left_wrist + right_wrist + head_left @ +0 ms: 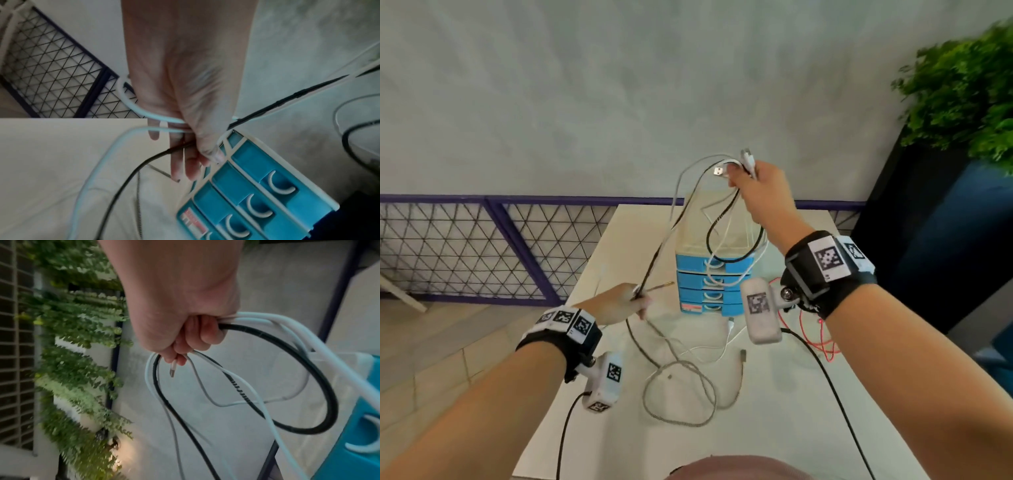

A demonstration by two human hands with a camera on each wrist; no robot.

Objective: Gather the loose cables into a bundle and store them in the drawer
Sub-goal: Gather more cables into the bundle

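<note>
My right hand (751,186) is raised above the blue drawer unit (714,286) and grips a bundle of looped black and white cables (287,356), with USB plugs (719,170) sticking out past the fingers. From it a black cable (671,236) and a white one run down to my left hand (625,301), which pinches them left of the unit; its fingers (185,162) curl round the white cable (144,113) and the black cable (144,164). A braided grey cable (681,394) lies coiled on the white table (774,428).
A thin red cable (822,339) lies on the table at the right, partly behind my right wrist. A white cable end (729,329) rests before the unit. A mesh fence (482,246) stands left, a green plant (962,92) on a dark planter right.
</note>
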